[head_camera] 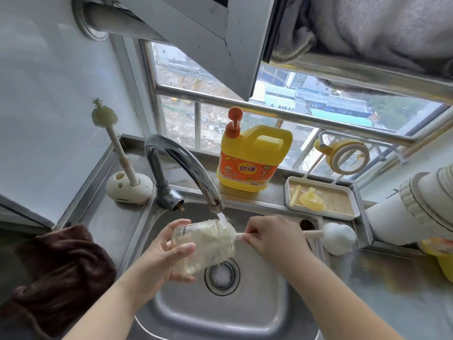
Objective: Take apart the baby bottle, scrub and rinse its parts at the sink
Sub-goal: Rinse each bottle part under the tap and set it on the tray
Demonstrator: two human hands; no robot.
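While water runs from the curved tap (181, 165) into the steel sink (264, 312), the left hand (161, 253) grips the clear bottle body (203, 244) over the basin, a little left of the drain (221, 274); the thumb lies across the near side of the bottle and the fingers curl round its base, so the bottle lies almost on its side with the mouth turned to the right, just under the stream. The right hand (272, 238) pinches the thin white handle of a bottle brush (241, 234) between thumb and curled fingers; the brush head is inside the bottle, where pale bristles and foam show through the wall, and the round white end of the handle sticks out to the right of the hand, over the sink rim. On the far ledge stands a yellow detergent jug (252, 159) with an orange pump; to the right of it a small white tray (318, 185) holds a yellow nipple (315, 201) and a thin pale stick beside it; a yellow and white ring-shaped part (348, 155) hangs on a rack above the tray. At the far left corner a second brush (112, 143) stands upright in a white rounded holder (127, 190); a brown cloth (56, 273) lies on the counter at the near left.
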